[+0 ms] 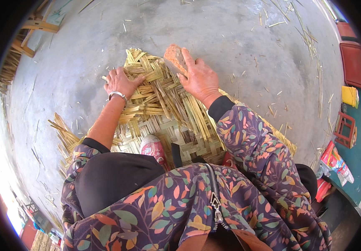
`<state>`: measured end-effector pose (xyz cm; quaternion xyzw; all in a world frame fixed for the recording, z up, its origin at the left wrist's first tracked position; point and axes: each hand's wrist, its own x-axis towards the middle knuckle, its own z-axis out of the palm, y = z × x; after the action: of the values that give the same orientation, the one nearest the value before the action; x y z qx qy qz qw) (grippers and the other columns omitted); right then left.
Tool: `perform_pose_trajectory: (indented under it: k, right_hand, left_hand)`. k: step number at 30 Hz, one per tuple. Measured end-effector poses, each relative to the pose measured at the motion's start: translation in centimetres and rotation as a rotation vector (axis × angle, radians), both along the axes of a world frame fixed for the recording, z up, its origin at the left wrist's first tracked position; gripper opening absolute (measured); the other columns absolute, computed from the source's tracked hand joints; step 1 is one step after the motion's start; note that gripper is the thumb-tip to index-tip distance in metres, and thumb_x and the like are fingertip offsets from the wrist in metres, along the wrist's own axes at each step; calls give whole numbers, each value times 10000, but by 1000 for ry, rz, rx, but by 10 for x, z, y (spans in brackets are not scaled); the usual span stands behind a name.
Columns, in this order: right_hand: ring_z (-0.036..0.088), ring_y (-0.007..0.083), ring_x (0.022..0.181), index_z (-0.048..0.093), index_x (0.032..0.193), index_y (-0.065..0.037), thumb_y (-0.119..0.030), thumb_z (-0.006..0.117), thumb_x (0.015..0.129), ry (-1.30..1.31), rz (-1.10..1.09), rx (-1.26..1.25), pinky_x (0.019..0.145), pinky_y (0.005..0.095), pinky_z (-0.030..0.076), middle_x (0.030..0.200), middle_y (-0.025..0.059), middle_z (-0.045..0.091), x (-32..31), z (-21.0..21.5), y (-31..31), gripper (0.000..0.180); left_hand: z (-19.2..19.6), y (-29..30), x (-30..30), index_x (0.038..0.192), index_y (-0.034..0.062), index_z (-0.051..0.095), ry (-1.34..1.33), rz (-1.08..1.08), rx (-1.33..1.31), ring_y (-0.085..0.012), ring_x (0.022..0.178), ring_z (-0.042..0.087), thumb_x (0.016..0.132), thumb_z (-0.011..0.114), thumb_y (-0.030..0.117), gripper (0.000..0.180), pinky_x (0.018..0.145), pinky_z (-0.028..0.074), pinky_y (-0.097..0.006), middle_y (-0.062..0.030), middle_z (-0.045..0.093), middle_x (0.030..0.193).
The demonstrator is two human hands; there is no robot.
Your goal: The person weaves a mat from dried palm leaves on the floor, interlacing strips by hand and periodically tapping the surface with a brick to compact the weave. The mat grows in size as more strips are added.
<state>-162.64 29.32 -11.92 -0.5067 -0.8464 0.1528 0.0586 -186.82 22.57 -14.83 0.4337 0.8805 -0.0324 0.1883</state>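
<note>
A straw-coloured mat woven from flat split strips point(159, 106) lies on the floor in front of me, partly under my shoes. Its far part is folded or layered, with loose strips sticking out at the left. My left hand point(122, 83), with a silver bangle at the wrist, rests on the mat's far left edge, fingers spread and thumb pointing right. In my right hand point(199, 77) is an orange-red brick piece point(174, 57), gripped from its right side. The brick is at the mat's far right edge; whether it touches the mat I cannot tell.
Loose straw bits lie scattered over the grey concrete floor point(239, 33). A wooden frame point(40, 26) stands at the far left. Along the right are a dark red cabinet point(356, 65), a small red frame point(344, 129) and a colourful plastic bag point(337, 163). My pink shoe point(153, 149) stands on the mat.
</note>
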Motion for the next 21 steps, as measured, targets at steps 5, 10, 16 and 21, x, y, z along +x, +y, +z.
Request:
perform_pose_trajectory:
  k: [5,10,16,21]
  right_hand:
    - [658,317,854,353,1511,-246,-323,729,821,26,-12,9,699,445,563,967,129,599,13,-2,10,789]
    - [658,314,855,352,1512,-242,-326,732,819,10,-19,-4,700,446,563,968,125,599,20,1,18,794]
    - [660,318,851,358,1509,-238,-322,733,814,10,-16,-15,702,446,563,969,125,601,17,0,23,794]
    - [660,318,847,366,1506,-227,-319,733,813,55,-11,-3,697,442,562,956,131,603,12,-6,28,790]
  left_hand:
    - [-13,11,15,1344,101,482,-92,118,45,-329,1387,360,694,772,639,892,1089,321,-558,-126,415,1449]
    - [-16,19,19,1358,95,469,-102,97,-6,-338,1374,377,706,778,595,878,1089,334,-544,-142,432,1430]
    - [-17,23,2,1347,99,478,-141,13,-34,-342,1359,400,715,791,569,848,1090,349,-524,-154,449,1412]
    - [-24,16,-18,1341,137,500,-262,6,30,-335,1372,392,701,796,605,846,1095,335,-541,-135,458,1417]
